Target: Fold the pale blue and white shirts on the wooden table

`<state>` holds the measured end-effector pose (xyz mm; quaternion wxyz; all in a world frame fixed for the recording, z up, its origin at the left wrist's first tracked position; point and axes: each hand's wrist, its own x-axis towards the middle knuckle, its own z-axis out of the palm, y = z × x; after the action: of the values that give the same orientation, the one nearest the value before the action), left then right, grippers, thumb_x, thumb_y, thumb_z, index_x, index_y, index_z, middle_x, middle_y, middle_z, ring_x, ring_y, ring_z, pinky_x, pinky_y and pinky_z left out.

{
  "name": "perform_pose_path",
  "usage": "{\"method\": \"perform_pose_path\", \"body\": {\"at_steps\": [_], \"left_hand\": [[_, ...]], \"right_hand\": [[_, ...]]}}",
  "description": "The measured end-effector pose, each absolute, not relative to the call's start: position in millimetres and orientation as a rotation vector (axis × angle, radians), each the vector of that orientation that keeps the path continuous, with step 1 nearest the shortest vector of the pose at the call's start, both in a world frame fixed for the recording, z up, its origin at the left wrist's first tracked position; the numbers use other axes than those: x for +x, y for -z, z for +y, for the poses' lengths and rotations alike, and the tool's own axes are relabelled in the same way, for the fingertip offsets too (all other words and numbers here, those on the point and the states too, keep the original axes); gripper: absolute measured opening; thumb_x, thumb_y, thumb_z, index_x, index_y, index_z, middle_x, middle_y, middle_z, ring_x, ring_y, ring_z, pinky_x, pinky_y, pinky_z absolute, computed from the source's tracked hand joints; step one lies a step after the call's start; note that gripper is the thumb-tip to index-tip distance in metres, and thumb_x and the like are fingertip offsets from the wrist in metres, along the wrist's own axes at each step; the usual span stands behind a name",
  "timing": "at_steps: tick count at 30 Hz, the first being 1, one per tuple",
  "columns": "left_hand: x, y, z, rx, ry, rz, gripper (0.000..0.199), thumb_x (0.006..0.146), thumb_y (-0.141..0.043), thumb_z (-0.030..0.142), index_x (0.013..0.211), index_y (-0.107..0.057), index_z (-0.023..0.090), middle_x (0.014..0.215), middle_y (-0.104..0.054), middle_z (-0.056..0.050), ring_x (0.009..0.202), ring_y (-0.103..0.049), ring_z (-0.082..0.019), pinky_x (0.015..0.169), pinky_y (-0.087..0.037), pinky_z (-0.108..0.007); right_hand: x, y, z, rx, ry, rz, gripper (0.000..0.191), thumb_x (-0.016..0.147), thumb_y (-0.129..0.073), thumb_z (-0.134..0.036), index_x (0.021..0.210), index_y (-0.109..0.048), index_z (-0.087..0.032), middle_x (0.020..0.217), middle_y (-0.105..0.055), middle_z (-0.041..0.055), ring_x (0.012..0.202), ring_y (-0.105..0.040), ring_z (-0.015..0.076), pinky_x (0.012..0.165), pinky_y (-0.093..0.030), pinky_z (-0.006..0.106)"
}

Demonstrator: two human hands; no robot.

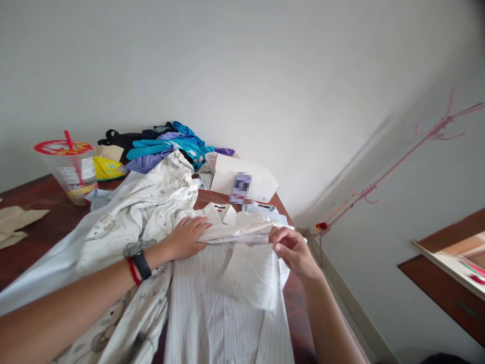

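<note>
1. White shirt with fine dark stripes and a buttoned front (227, 293): it lies on the dark reddish-brown wooden counter (41, 240), collar away from the person, with part of it folded across the chest. Inside the collar sits a small dark label (219, 206) with a red tab under it; its lettering is too small to read.
2. Left hand (187, 237): its grip is open, palm down and fingers spread on the striped shirt, near the fold. A black band and a red cord circle the wrist.
3. Right hand (293, 247): its grip is closed, thumb and fingers pinching the striped shirt's folded cloth at its right side.
4. Pale blue collared garment (267, 206): just beyond the striped shirt, its dark neck label illegible.
5. White cardboard box (250, 172): behind the collars, with a tiny printed mark near its lower right corner. A purple-and-white printed item (240, 189) in front of it is pixelated, so its print is unreadable.
6. Clear plastic cup with a red-and-yellow printed top and red straw (78, 177): at the left, bearing white labels whose text cannot be made out.
7. White cloth printed with grey cartoon animals (132, 222): left of the striped shirt, under the left forearm.
</note>
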<state>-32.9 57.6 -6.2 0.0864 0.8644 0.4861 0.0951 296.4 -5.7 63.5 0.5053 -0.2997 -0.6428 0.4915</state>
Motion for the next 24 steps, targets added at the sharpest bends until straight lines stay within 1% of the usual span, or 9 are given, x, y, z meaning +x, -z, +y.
{"method": "perform_pose_path", "body": {"at_steps": [2,5,10,13,20,24], "left_hand": [[-32.4,4.9,56.9,2.564,-0.267,1.455,0.060,0.087,-0.056,0.030,0.146,-0.051,0.020,0.159,-0.041,-0.013,0.149,-0.033,-0.030,0.123,-0.017,-0.053],[-31.8,3.7,56.1,2.573,-0.267,1.458,0.061,0.086,-0.057,0.028,0.145,-0.051,0.020,0.159,-0.041,-0.013,0.149,-0.034,-0.030,0.122,-0.019,-0.054],[-31.8,4.8,57.0,2.585,-0.284,1.464,0.060,0.085,-0.057,0.028,0.144,-0.053,0.019,0.159,-0.042,-0.013,0.148,-0.036,-0.030,0.122,-0.020,-0.053],[-32.0,6.2,57.6,2.591,-0.309,1.456,0.059,0.085,-0.057,0.028,0.144,-0.053,0.020,0.158,-0.043,-0.013,0.147,-0.037,-0.030,0.122,-0.021,-0.053],[-32.3,4.3,56.6,2.579,-0.313,1.445,0.058,0.085,-0.057,0.027,0.143,-0.053,0.021,0.158,-0.043,-0.013,0.147,-0.036,-0.030,0.122,-0.021,-0.053],[-32.4,3.4,56.2,2.572,-0.321,1.430,0.058,0.084,-0.057,0.027,0.142,-0.054,0.019,0.158,-0.043,-0.014,0.147,-0.037,-0.031,0.122,-0.020,-0.054]], "right_hand": [[297.5,-59.7,1.2,-0.766,-1.068,-1.348,0.013,0.080,-0.082,-0.029,0.083,-0.071,-0.024,0.087,-0.061,-0.0003,0.077,-0.054,0.0117,0.063,-0.043,0.021],[297.6,-54.4,10.7,-0.882,-1.010,-1.168,0.018,0.078,-0.084,-0.033,0.084,-0.070,-0.024,0.087,-0.061,-0.0002,0.069,-0.051,0.0103,0.054,-0.038,0.020],[292.3,-44.1,17.0,-0.989,-1.073,-1.155,0.025,0.076,-0.085,-0.038,0.086,-0.068,-0.022,0.073,-0.057,-0.0029,0.057,-0.043,0.0081,0.048,-0.031,0.019],[288.0,-40.3,17.2,-1.026,-1.093,-1.209,0.029,0.076,-0.085,-0.041,0.087,-0.068,-0.021,0.071,-0.056,-0.0029,0.055,-0.041,0.0073,0.046,-0.028,0.020],[283.2,-42.7,14.6,-1.068,-1.114,-1.330,0.031,0.077,-0.083,-0.043,0.087,-0.067,-0.019,0.075,-0.058,-0.0009,0.061,-0.046,0.0092,0.051,-0.034,0.021],[281.9,-39.6,15.7,-1.096,-1.096,-1.400,0.033,0.078,-0.083,-0.045,0.088,-0.066,-0.019,0.079,-0.060,0.0006,0.069,-0.053,0.0120,0.060,-0.042,0.023]]}}
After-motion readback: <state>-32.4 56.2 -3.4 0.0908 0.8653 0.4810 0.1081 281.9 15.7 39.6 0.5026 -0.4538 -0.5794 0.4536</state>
